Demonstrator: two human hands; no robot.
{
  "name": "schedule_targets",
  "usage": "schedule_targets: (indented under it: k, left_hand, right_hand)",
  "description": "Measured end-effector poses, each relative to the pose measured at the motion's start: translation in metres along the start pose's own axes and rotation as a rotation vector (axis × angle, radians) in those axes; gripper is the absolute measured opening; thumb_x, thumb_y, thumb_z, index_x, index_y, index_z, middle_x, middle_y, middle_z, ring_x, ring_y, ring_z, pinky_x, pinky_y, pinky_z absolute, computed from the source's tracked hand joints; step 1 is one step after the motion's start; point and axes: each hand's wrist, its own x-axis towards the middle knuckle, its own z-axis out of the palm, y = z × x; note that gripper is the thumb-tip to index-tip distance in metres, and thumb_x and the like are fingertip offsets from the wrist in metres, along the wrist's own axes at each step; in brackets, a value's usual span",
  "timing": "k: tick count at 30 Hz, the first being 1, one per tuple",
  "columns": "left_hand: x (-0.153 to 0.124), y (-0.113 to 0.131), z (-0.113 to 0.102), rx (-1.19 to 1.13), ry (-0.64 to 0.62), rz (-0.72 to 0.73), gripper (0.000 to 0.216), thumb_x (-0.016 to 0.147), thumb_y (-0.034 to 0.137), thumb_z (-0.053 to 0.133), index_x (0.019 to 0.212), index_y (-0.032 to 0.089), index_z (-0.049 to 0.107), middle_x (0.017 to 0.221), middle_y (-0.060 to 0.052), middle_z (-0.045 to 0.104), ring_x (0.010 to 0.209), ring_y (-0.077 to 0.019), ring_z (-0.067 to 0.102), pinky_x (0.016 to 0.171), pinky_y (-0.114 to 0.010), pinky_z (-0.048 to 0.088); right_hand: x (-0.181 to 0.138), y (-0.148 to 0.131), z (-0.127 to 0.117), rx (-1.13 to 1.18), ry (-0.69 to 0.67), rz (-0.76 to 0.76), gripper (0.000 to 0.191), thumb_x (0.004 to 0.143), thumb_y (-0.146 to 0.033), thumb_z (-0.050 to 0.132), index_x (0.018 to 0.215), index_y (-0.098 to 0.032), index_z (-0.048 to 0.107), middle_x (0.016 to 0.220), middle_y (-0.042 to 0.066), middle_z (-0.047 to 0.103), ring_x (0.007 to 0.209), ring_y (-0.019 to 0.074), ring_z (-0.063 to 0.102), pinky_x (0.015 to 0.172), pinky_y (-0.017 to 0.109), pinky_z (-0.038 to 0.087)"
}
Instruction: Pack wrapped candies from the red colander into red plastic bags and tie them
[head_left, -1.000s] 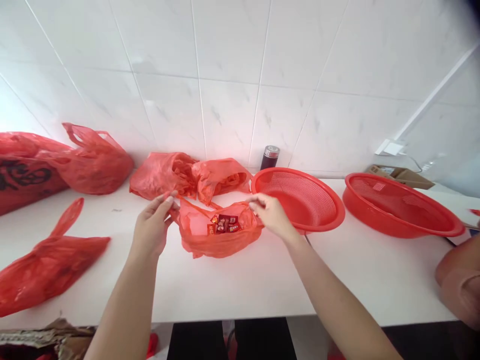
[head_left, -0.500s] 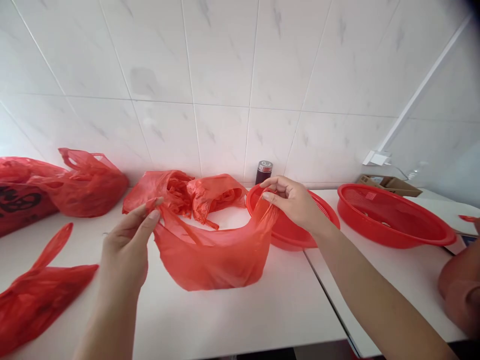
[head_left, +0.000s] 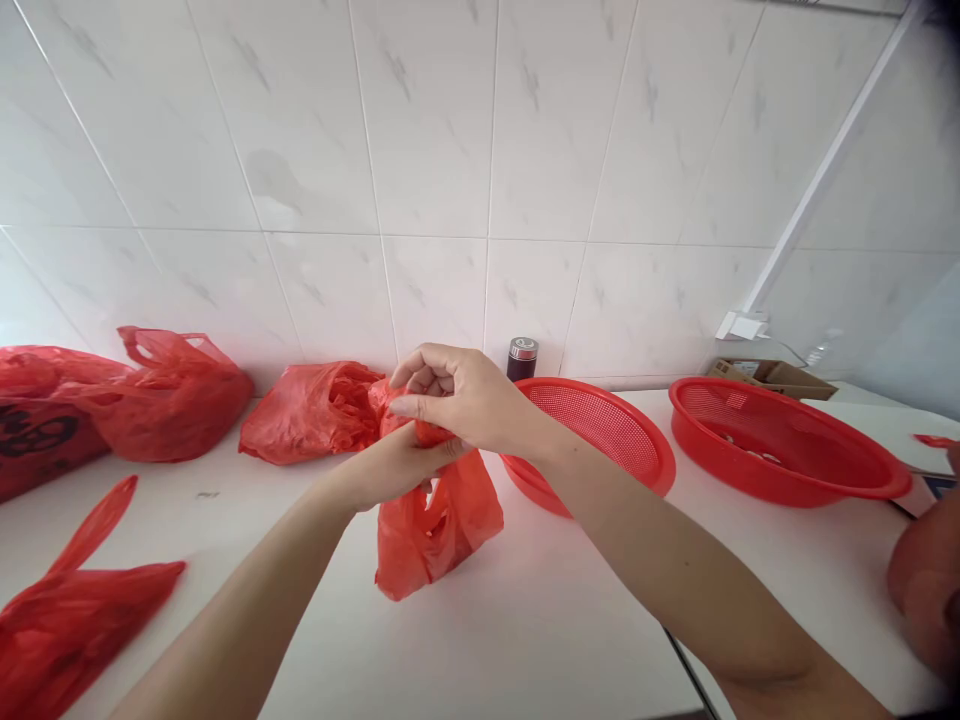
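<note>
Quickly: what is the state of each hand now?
Left hand: closed, gripping the neck of the small red plastic bag.
Right hand: closed, pinching the same bag's top.

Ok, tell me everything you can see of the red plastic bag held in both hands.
The thin red plastic carrier bag is translucent, glossy and crumpled. Its top is gathered into a tight neck, gripped by the left hand from below and the right hand on top. The body hangs upright beneath them, creased, its bottom at or just above the white countertop; I cannot tell which. Its contents are hidden.
</note>
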Motion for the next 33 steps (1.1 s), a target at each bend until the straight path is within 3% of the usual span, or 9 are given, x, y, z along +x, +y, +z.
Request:
schedule_targets:
  k: [4, 8, 12, 15, 19, 21, 24, 28, 33]
  left_hand:
    - [0.003, -0.005, -0.003, -0.149, 0.077, -0.044, 0.033, 0.085, 0.055, 0.055, 0.082, 0.023, 0.06, 0.06, 0.006, 0.04, 0.049, -0.0095, 0.037, 0.056, -0.028, 0.045]
    - [0.004, -0.018, -0.008, -0.282, 0.065, -0.066, 0.037, 0.086, 0.054, 0.056, 0.072, 0.02, 0.057, 0.053, 0.006, 0.039, 0.048, -0.009, 0.036, 0.056, -0.026, 0.042]
    - [0.001, -0.024, -0.01, -0.303, -0.039, 0.028, 0.037, 0.091, 0.047, 0.051, 0.072, 0.018, 0.062, 0.065, -0.003, 0.062, 0.056, -0.0128, 0.051, 0.062, -0.03, 0.045]
    - [-0.007, -0.022, -0.016, -0.203, -0.125, 0.098, 0.025, 0.088, 0.037, 0.058, 0.073, 0.019, 0.067, 0.07, -0.002, 0.064, 0.065, -0.0146, 0.055, 0.068, -0.03, 0.046]
    - [-0.015, -0.021, -0.02, 0.054, -0.138, 0.114, 0.01, 0.08, 0.029, 0.065, 0.085, 0.024, 0.072, 0.09, -0.002, 0.067, 0.081, -0.0177, 0.06, 0.072, -0.03, 0.047]
    - [-0.013, -0.025, -0.016, 0.187, -0.081, 0.152, 0.008, 0.078, 0.021, 0.059, 0.08, 0.023, 0.067, 0.083, 0.0, 0.065, 0.073, -0.0157, 0.057, 0.065, -0.027, 0.046]
    - [-0.004, -0.038, -0.006, 0.433, 0.215, 0.262, 0.016, 0.07, 0.007, 0.047, 0.069, 0.021, 0.053, 0.062, 0.004, 0.053, 0.056, -0.012, 0.047, 0.051, -0.023, 0.036]
    - [0.006, -0.05, 0.005, 0.487, 0.469, 0.405, 0.021, 0.068, 0.004, 0.043, 0.076, 0.021, 0.052, 0.082, 0.0, 0.061, 0.068, -0.0141, 0.054, 0.058, -0.025, 0.042]
    - [0.003, -0.047, 0.005, 0.347, 0.174, 0.5, 0.029, 0.086, 0.016, 0.048, 0.107, 0.022, 0.066, 0.115, -0.008, 0.066, 0.105, -0.0227, 0.061, 0.088, -0.035, 0.051]
  right_hand:
    - [-0.008, 0.025, -0.001, 0.006, 0.047, 0.033, 0.024, 0.086, -0.036, 0.063, 0.107, -0.024, 0.06, 0.109, 0.003, 0.064, 0.096, 0.0146, 0.061, 0.082, 0.032, 0.051]
    - [-0.029, 0.053, -0.001, 0.066, 0.004, 0.149, 0.015, 0.088, -0.029, 0.059, 0.1, -0.019, 0.06, 0.092, 0.002, 0.064, 0.083, 0.014, 0.063, 0.079, 0.033, 0.053]
    - [-0.058, 0.037, 0.009, 0.108, 0.144, 0.099, 0.007, 0.09, -0.028, 0.057, 0.09, -0.021, 0.058, 0.091, 0.001, 0.064, 0.085, 0.0137, 0.063, 0.079, 0.031, 0.052]
    - [-0.072, 0.018, 0.016, 0.092, 0.042, 0.042, 0.007, 0.091, -0.03, 0.059, 0.09, -0.023, 0.06, 0.092, 0.0, 0.066, 0.09, 0.0142, 0.062, 0.083, 0.029, 0.05]
    - [-0.062, 0.038, 0.028, 0.133, 0.149, 0.106, 0.025, 0.099, -0.041, 0.043, 0.108, -0.026, 0.061, 0.103, 0.001, 0.064, 0.1, 0.0149, 0.06, 0.089, 0.031, 0.047]
    - [-0.053, 0.061, 0.038, 0.182, 0.151, 0.149, 0.032, 0.1, -0.043, 0.038, 0.115, -0.025, 0.06, 0.103, 0.002, 0.063, 0.101, 0.0156, 0.059, 0.091, 0.032, 0.046]
    - [-0.045, 0.088, 0.054, 0.308, 0.163, 0.168, 0.033, 0.099, -0.043, 0.04, 0.112, -0.023, 0.063, 0.094, 0.002, 0.062, 0.093, 0.0156, 0.058, 0.089, 0.032, 0.045]
    - [-0.051, 0.095, 0.06, 0.511, 0.106, 0.268, 0.031, 0.095, -0.045, 0.049, 0.117, -0.026, 0.06, 0.085, 0.0, 0.059, 0.072, 0.014, 0.057, 0.073, 0.031, 0.047]
    - [-0.065, 0.088, 0.049, 0.483, 0.137, 0.258, 0.027, 0.09, -0.045, 0.057, 0.102, -0.021, 0.063, 0.087, 0.0, 0.059, 0.079, 0.0141, 0.056, 0.077, 0.03, 0.046]
